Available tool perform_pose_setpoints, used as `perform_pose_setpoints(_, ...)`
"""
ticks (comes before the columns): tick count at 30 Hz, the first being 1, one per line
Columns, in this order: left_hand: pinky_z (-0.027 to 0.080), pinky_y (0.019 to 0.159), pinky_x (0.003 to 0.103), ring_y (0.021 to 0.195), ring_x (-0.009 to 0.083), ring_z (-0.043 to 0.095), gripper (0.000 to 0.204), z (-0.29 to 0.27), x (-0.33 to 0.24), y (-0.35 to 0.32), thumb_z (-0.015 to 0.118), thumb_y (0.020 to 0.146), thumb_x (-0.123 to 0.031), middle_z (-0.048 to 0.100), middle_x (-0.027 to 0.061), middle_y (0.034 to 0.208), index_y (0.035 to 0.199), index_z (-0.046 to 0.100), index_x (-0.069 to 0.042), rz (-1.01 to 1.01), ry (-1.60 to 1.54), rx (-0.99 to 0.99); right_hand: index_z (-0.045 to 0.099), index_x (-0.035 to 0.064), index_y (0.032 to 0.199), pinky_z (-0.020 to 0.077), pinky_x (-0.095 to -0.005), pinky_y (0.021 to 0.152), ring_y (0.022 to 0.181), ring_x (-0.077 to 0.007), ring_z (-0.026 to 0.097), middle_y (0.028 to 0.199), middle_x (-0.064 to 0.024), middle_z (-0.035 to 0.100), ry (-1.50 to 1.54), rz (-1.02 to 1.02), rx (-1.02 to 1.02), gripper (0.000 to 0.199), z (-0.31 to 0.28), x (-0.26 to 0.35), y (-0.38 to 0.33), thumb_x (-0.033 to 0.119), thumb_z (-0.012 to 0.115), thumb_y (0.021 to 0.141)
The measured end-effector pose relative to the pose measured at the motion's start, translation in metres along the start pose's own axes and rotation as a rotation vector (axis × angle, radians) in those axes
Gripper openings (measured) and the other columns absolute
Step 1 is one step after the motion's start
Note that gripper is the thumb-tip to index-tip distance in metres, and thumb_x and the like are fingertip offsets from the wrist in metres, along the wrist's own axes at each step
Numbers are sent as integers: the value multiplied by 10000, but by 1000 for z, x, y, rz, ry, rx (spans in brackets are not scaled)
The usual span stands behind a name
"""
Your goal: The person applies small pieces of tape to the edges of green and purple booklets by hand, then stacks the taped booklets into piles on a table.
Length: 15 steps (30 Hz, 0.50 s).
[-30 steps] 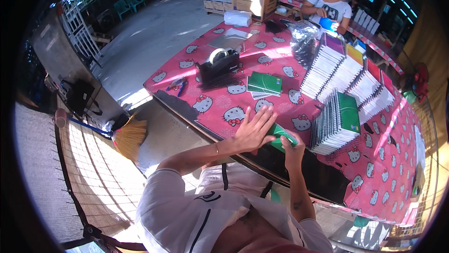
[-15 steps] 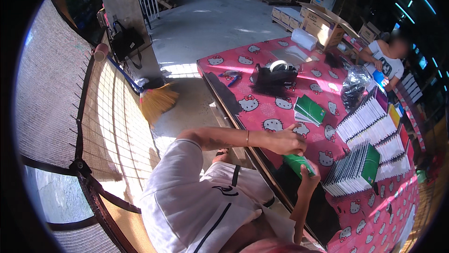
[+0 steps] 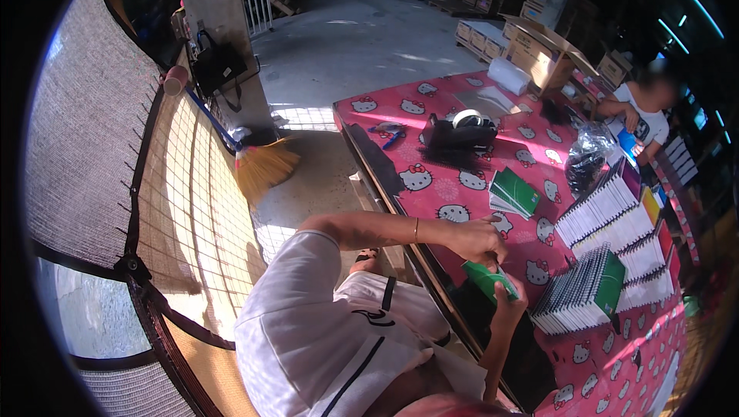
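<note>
Head view: both hands on one green notebook [image 3: 489,280] at the counter [image 3: 462,186] edge.
Left hand [image 3: 476,238] closed on top, right hand [image 3: 509,301] gripping beneath; loosened grip could drop it off the edge.

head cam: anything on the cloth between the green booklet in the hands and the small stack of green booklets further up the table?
Nothing: in the head view only bare pink cartoon-cat tablecloth lies between the held green booklet and the green booklet stack.
</note>
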<state>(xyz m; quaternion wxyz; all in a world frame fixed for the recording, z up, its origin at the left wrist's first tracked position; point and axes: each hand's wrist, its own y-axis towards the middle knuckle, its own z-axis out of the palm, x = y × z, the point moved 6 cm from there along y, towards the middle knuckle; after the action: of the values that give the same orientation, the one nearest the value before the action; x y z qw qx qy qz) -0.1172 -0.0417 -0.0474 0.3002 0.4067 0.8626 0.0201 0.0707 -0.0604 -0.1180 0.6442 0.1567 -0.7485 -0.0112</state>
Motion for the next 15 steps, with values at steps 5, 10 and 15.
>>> perform_pose_setpoints(5, 204, 1114, 656, 1153, 232, 610, 344, 2, 0, 4, 701, 865, -386, 684, 36, 1110, 1125, 670, -163, -59, 81, 193, 656, -57, 1105, 490, -266, 764, 863, -116, 603, 985, -68, 672, 40, 41, -25, 323, -2, 0, -1, 155, 732, 873)
perform_pose_setpoints(10, 148, 1179, 607, 1481, 268, 258, 764, 49, -35, -25, 613, 900, -482, 315, 129, 1569, 1500, 341, -95, -94, 539, -227, 653, -43, 1126, 476, -240, 714, 865, -107, 600, 987, -53, 667, 165, 18, -166, 334, 2, 18, -3, 170, 722, 877)
perform_pose_setpoints(15, 177, 1169, 603, 1508, 294, 215, 844, 28, -30, -8, 552, 912, -547, 242, 146, 1620, 1534, 288, -42, -76, 643, -529, 652, -39, 1134, 486, -240, 752, 883, -109, 612, 1018, -61, 672, 198, 12, -181, 285, 8, 21, -2, 96, 693, 887)
